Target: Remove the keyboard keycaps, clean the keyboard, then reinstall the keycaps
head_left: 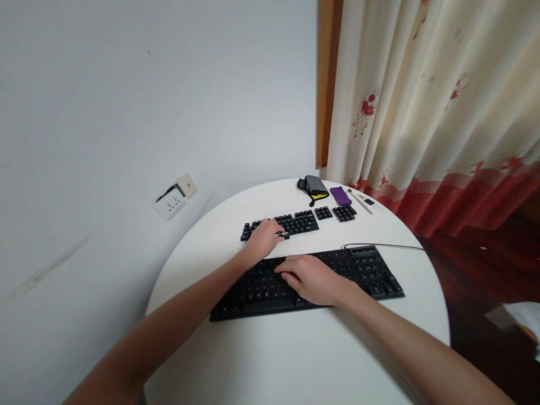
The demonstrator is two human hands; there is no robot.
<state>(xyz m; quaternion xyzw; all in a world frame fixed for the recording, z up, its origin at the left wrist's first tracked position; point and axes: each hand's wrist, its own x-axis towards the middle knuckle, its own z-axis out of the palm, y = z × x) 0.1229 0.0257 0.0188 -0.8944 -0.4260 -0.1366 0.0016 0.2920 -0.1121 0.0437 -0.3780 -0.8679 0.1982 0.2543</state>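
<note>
A black keyboard (363, 273) lies across a round white table (261, 360). My right hand (312, 278) rests on its middle keys, fingers curled downward and pressed together. Behind it several loose black keycaps (301, 221) are laid out in keyboard order, with two smaller groups (343, 212) to their right. My left hand (265, 237) sits over the left part of the loose keycaps, fingers closed around a small metallic thing whose tip pokes out to the right.
At the table's far edge lie a grey pouch with yellow lining (314, 187), a purple cloth (340, 195) and a thin tool (360, 201). The keyboard cable (388, 246) runs right. A wall socket (171, 203) is at left, a curtain (430, 112) at right.
</note>
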